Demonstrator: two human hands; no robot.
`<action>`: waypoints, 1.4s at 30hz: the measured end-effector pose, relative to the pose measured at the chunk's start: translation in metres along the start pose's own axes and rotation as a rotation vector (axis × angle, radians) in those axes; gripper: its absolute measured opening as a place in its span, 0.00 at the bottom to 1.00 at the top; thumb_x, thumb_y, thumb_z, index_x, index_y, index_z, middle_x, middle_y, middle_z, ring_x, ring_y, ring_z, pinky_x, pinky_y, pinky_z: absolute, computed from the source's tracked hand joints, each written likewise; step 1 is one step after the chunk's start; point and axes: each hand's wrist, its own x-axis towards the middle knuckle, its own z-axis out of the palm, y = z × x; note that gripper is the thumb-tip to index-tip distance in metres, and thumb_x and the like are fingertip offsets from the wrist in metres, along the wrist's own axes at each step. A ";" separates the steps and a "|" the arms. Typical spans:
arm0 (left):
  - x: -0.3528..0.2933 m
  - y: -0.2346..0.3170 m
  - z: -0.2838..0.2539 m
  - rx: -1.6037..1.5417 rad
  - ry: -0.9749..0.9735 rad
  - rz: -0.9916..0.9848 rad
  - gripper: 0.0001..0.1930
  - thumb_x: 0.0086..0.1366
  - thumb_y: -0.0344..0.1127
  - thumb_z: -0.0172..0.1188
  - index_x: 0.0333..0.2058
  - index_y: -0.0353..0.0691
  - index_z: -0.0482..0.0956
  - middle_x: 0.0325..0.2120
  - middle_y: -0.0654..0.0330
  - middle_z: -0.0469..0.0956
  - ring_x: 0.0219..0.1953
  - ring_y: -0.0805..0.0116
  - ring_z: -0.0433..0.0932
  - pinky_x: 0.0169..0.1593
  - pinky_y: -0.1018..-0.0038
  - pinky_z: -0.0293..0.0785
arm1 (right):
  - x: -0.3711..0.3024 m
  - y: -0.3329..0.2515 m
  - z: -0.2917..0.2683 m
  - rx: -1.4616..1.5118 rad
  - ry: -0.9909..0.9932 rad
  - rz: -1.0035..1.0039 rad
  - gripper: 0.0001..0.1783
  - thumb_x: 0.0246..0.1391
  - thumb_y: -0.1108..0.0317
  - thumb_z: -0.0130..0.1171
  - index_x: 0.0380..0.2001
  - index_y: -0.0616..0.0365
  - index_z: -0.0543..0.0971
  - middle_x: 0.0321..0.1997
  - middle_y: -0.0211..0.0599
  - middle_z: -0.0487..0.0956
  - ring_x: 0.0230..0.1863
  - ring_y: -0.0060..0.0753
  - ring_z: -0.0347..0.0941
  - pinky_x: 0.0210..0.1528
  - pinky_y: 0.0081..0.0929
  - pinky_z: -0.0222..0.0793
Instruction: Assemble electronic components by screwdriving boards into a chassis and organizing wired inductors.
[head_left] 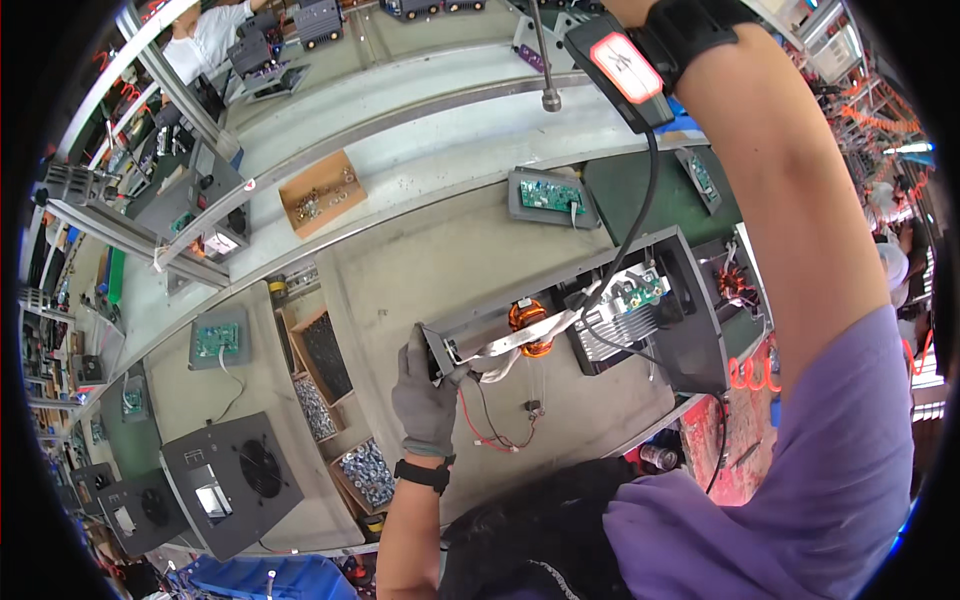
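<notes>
I see the left hand (pixel 425 400), in a gray glove, pinching the left end of the dark case (pixel 697 335). Its fingers are closed on that edge, with the thumb on the near side. The right hand (pixel 628 10) is mostly cut off by the top of my view, so I cannot tell if its fingers are wide or narrow. A black box (pixel 620 75) sits by its wrist, and a black cord (pixel 652 190) drops from there across the case.

The case lies at a slant on the mat (pixel 390 280). Its right end is close to the near edge of the table; I cannot tell if it pokes past. Inside I see an orange coil (pixel 530 322), white wires and silver fins (pixel 618 345). A small plug (pixel 535 408) on thin wires lies just on the near side.

A wide stretch of mat runs from the case to the far rail. On the left, bins of screws (pixel 368 473) sit near the hand. A metal rod (pixel 550 98) hangs beyond the case.
</notes>
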 end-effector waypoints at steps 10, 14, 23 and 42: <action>-0.011 0.006 -0.004 0.043 0.035 0.047 0.42 0.46 0.41 0.72 0.59 0.39 0.61 0.40 0.56 0.74 0.41 0.58 0.79 0.40 0.68 0.76 | -0.061 0.024 -0.051 -0.155 0.015 -0.396 0.27 0.48 0.48 0.59 0.45 0.57 0.74 0.42 0.50 0.77 0.43 0.53 0.74 0.47 0.41 0.68; -0.010 0.011 -0.012 0.064 0.027 0.041 0.41 0.48 0.45 0.70 0.59 0.41 0.62 0.44 0.54 0.71 0.43 0.55 0.76 0.41 0.66 0.74 | -0.172 0.067 -0.118 -0.138 -0.365 -0.535 0.27 0.48 0.58 0.64 0.50 0.57 0.72 0.44 0.43 0.77 0.47 0.44 0.73 0.50 0.35 0.67; -0.007 0.107 0.033 0.333 0.039 0.668 0.23 0.54 0.42 0.62 0.49 0.43 0.73 0.41 0.56 0.74 0.45 0.53 0.72 0.48 0.60 0.67 | -0.436 0.125 -0.278 -0.303 -0.632 0.225 0.33 0.43 0.58 0.62 0.55 0.53 0.66 0.52 0.46 0.69 0.51 0.54 0.66 0.51 0.43 0.65; 0.025 0.139 0.100 0.302 -0.298 0.091 0.13 0.50 0.40 0.65 0.36 0.44 0.82 0.29 0.56 0.80 0.30 0.59 0.77 0.35 0.67 0.70 | -0.499 0.174 -0.295 -0.074 -0.475 0.440 0.30 0.51 0.73 0.49 0.60 0.51 0.63 0.58 0.53 0.67 0.48 0.57 0.71 0.46 0.44 0.69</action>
